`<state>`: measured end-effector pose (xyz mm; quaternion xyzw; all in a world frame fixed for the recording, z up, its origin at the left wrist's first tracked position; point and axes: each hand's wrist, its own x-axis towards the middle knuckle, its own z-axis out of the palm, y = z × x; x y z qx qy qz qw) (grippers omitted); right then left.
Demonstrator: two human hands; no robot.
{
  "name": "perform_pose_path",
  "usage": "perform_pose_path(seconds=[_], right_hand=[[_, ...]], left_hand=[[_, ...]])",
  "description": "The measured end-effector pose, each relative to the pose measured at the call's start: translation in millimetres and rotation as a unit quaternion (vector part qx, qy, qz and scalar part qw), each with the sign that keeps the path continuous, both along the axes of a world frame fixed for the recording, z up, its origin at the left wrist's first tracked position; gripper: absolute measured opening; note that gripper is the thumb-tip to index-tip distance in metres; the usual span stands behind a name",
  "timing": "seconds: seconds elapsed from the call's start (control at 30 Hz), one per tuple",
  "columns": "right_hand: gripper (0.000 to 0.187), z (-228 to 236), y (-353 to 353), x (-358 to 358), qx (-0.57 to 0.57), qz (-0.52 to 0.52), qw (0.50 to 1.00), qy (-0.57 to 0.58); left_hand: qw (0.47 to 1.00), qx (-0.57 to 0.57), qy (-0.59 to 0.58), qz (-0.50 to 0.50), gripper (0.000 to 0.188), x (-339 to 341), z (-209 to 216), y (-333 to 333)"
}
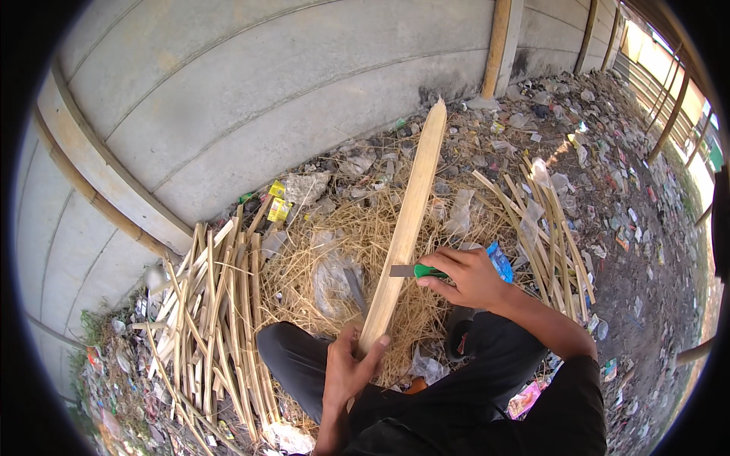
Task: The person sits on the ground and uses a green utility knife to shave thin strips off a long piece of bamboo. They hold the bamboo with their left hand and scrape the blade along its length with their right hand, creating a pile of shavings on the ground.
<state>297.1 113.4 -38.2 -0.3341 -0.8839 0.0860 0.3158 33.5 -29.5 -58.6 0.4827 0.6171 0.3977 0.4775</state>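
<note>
Head view. The left hand (346, 372) is closed around the lower end of a long bamboo slat (403, 228), thumb pressed against the slat's right edge and fingers wrapped behind it. The slat is pale yellow-tan, flat and smooth-faced, and rises from the hand, tilted slightly to the right, to a tapered point near the base of the wall. The right hand (468, 277) is clenched on the green handle of a knife (414, 270); its short grey blade lies crosswise, its tip touching the slat's right edge about a third of the way up from the left hand. The person's knee, in dark trousers (304, 365), lies below the slat.

Left of the knee lies a pile of split bamboo strips (213, 319), thin, straight and light brown, laid roughly parallel. A second, looser bundle of strips (547, 235) lies to the right, beyond the right hand. Between them the ground is covered with dry straw-like shavings (334, 243), fibrous and tangled, mixed with crumpled plastic litter. A blue scrap (500, 262) shows just behind the right hand. The grey concrete wall (251, 91), built of horizontal panels, fills the upper left.
</note>
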Motion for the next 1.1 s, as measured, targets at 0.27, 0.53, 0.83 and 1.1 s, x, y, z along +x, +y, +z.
perform_pose_path(seconds=[0.27, 0.53, 0.83, 1.1], right_hand=[[0.033, -10, -11, -15, 0.068, 0.003, 0.997, -0.034], [0.031, -4, -14, -19, 0.131, -0.005, 0.991, -0.017], [0.031, 6, -15, -19, 0.126, -0.003, 0.992, -0.018], [0.031, -11, -21, -25, 0.071, 0.013, 0.997, -0.003]], left_hand=[[0.997, 0.060, 0.033, 0.024, 0.027, 12, 6, 10], [0.997, 0.063, 0.036, 0.026, 0.029, 12, 8, 16], [0.998, 0.054, 0.029, 0.018, 0.030, 9, 10, 18], [0.994, 0.104, 0.029, 0.032, 0.029, 15, 2, 23]])
